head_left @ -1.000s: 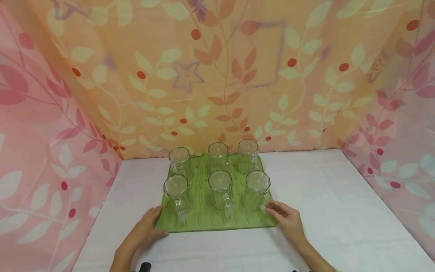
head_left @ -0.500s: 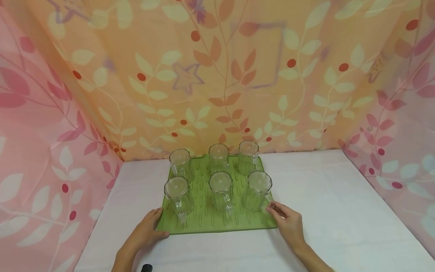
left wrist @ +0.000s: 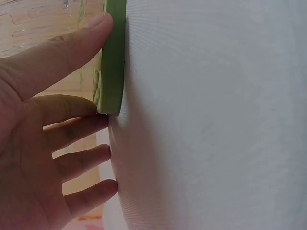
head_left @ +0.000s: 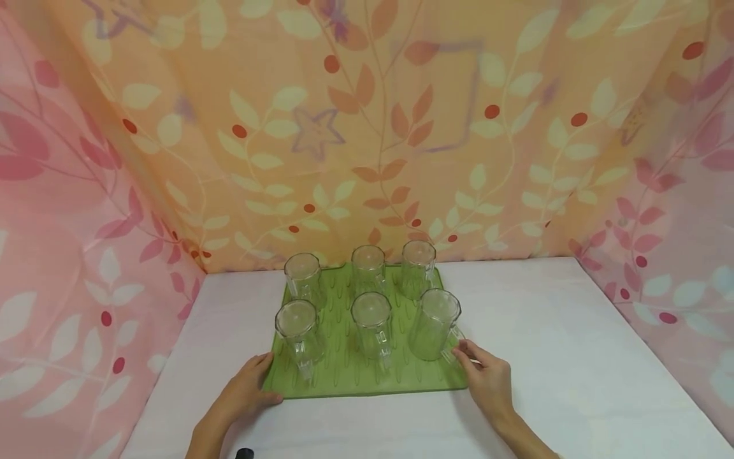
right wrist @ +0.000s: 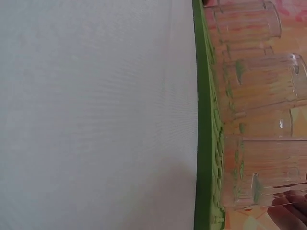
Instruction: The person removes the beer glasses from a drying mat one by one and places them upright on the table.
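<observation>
Several clear glass mugs stand upside down in two rows on a green ribbed drying mat (head_left: 367, 382). My right hand (head_left: 487, 379) pinches the handle of the front right mug (head_left: 430, 328) between thumb and fingers. That mug's rim is right at the mat in the right wrist view, where only the fingertips (right wrist: 288, 215) show. At the mat's front left corner, my left hand (head_left: 246, 389) has its thumb against the front edge and its spread fingers along the left side. In the left wrist view the thumb (left wrist: 72, 52) touches the mat's edge.
The front left mug (head_left: 301, 335) and front middle mug (head_left: 373, 325) have handles facing the front. Behind them is the back row, including the back right mug (head_left: 418, 268). A white cloth (head_left: 550, 331) covers the table; patterned curtains (head_left: 355, 127) enclose its back and sides.
The view has tipped slightly, so the scene sits a little lower. Against the other mugs, the front right mug has shifted slightly right with my right hand. My left hand stays at the corner.
</observation>
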`<state>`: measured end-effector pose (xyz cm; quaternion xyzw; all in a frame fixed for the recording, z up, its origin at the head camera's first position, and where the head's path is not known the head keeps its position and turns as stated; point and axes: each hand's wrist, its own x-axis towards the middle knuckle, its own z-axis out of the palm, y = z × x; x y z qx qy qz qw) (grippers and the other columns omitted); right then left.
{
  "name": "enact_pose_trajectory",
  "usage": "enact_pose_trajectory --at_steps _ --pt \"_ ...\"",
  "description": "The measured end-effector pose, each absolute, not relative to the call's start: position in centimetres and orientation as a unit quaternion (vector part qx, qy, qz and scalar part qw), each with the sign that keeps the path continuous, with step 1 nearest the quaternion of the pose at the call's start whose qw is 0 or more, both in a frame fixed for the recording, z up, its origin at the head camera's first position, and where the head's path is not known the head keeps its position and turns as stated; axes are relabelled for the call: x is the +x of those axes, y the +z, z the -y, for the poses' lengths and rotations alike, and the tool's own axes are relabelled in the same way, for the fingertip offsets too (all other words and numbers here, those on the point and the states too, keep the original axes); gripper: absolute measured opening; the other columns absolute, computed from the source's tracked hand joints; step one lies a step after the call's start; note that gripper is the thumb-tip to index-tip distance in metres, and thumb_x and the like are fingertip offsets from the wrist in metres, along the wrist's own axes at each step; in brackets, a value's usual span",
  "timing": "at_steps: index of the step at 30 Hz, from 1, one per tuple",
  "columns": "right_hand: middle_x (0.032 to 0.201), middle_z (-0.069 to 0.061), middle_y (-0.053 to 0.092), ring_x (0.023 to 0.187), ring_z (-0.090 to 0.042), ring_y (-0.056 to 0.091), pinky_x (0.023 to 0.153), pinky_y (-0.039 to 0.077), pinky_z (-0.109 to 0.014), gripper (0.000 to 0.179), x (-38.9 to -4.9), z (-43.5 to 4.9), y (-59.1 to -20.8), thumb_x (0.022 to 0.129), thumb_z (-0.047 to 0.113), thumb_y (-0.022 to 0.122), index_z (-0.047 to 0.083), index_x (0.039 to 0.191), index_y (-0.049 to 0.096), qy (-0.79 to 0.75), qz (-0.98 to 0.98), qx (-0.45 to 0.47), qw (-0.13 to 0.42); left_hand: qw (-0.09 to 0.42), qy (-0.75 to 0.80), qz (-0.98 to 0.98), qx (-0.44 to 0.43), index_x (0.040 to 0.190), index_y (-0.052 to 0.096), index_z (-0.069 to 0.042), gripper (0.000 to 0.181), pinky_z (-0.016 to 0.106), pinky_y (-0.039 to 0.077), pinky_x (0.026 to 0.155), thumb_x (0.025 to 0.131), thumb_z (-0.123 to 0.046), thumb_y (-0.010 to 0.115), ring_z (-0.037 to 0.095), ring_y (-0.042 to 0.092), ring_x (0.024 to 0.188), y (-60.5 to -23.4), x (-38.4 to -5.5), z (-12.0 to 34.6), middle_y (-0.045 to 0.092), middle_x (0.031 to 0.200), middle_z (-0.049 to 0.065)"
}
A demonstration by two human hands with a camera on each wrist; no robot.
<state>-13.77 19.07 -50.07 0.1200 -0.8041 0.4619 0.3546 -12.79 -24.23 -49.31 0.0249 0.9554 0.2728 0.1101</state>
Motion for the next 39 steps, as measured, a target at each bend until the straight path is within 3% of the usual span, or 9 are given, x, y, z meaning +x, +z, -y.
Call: enact_pose_trajectory --at_steps 11,18,23,32,39 --pt "0.078 -0.02 0.073 0.074 0.0 0.071 0.06 0.054 -0.009 0.027 -13.9 -19.8 -49.0 0.064 -0.021 0.077 -0.016 0.089 0.071 0.428 0.809 0.145 0.375 0.106 0.272 -0.956 0.031 0.143 0.04 0.008 0.096 0.067 0.036 0.105 0.068 -0.031 0.086 0.052 0.037 0.134 -49.3 -12.9 24.2 0.042 0.145 0.03" --pt "0.077 -0.016 0.074 0.076 0.004 0.069 0.061 0.053 -0.007 0.025 -14.3 -20.5 -48.0 0.065 -0.019 0.076 -0.013 0.089 0.072 0.403 0.822 0.161 0.369 0.107 0.269 -0.957 0.031 0.142 0.041 0.009 0.096 0.067 0.036 0.104 0.068 -0.031 0.086 0.053 0.038 0.133 -49.5 -12.9 24.2 0.042 0.144 0.031" --pt "0.078 -0.015 0.075 0.074 -0.004 0.072 0.063 0.053 -0.007 0.026 -14.8 -20.9 -46.9 0.064 -0.017 0.078 -0.01 0.089 0.073 0.385 0.827 0.177 0.37 0.103 0.261 -0.959 0.034 0.142 0.041 0.009 0.096 0.067 0.037 0.104 0.068 -0.031 0.086 0.053 0.038 0.133 -49.3 -12.9 24.4 0.042 0.144 0.032" --pt "0.075 -0.009 0.074 0.071 0.003 0.067 0.061 0.052 -0.005 0.024 -15.6 -21.6 -44.2 0.064 -0.014 0.08 -0.004 0.085 0.074 0.346 0.839 0.198 0.371 0.105 0.262 -0.959 0.036 0.141 0.041 0.01 0.095 0.067 0.037 0.104 0.068 -0.029 0.086 0.054 0.038 0.133 -49.1 -12.8 24.4 0.043 0.143 0.032" --pt "0.076 -0.009 0.074 0.069 -0.003 0.069 0.065 0.051 -0.003 0.026 -16.2 -22.1 -42.4 0.064 -0.012 0.082 -0.004 0.087 0.074 0.331 0.845 0.206 0.366 0.104 0.265 -0.958 0.037 0.141 0.041 0.01 0.095 0.067 0.036 0.104 0.069 -0.03 0.086 0.054 0.038 0.133 -49.4 -12.8 24.4 0.043 0.143 0.033"
